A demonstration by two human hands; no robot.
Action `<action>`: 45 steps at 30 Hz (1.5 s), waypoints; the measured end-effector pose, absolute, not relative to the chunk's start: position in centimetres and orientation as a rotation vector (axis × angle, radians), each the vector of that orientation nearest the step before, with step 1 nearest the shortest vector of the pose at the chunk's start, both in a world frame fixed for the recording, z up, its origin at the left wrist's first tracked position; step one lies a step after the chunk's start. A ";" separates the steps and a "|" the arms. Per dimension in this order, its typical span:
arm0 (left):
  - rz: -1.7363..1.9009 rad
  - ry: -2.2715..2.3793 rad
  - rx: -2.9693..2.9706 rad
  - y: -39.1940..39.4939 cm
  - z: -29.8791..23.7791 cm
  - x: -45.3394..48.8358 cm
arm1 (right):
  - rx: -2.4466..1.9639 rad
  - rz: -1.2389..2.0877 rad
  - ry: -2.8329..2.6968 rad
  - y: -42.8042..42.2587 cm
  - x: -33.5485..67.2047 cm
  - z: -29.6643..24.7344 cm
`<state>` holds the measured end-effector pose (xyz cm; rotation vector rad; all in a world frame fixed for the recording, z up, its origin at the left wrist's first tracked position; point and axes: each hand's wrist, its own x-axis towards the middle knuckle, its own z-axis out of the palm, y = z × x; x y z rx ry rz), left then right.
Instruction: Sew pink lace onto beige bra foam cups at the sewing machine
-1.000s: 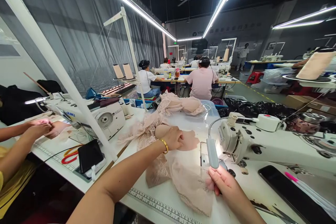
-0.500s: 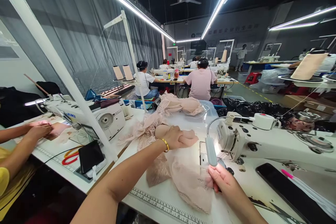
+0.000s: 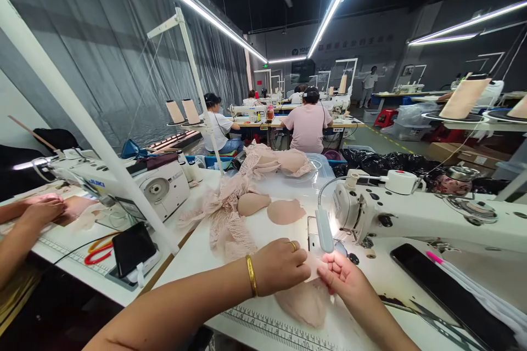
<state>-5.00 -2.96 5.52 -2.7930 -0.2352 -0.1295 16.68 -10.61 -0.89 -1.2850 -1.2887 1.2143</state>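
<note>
My left hand (image 3: 280, 265), with a gold bangle and ring, is closed on a pale pink fabric piece (image 3: 302, 301) near the table's front edge. My right hand (image 3: 343, 278) pinches the same piece from the right, just below the sewing machine's lamp (image 3: 324, 230). Both hands sit close together in front of the white sewing machine (image 3: 411, 214). Two pink bra cups (image 3: 272, 208) lie flat on the table behind my hands. A heap of pink lace (image 3: 224, 214) lies to their left.
A black phone (image 3: 444, 293) and a pink pen (image 3: 436, 258) lie at the right. A printed ruler (image 3: 272, 332) runs along the table edge. At the left a co-worker's hands (image 3: 37, 211) work at another machine (image 3: 123, 184). More pink garments (image 3: 280, 162) sit in a clear tub behind.
My left hand came off the bra cup at mid-table and moved back toward me to grip the fabric beside my right hand. The cups now lie uncovered.
</note>
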 end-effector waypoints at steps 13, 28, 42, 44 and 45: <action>0.076 -0.754 -3.485 -1.5 9.9 -3.1 | -1.295 0.361 -1.668 -15.0 15.2 3.1; -0.202 -0.184 -2.971 -1.5 2.4 -1.9 | -1.112 -0.071 -2.257 -9.6 20.9 -2.0; -0.253 -0.370 -3.055 0.3 0.6 -0.2 | -1.158 0.005 -2.264 -9.5 23.3 -2.5; -0.312 -0.349 -3.025 0.2 0.2 -0.1 | -1.190 0.007 -2.257 -9.5 23.2 -2.1; -0.341 -0.332 -3.011 0.2 0.1 -0.1 | -1.207 0.016 -2.258 -9.5 23.1 -1.9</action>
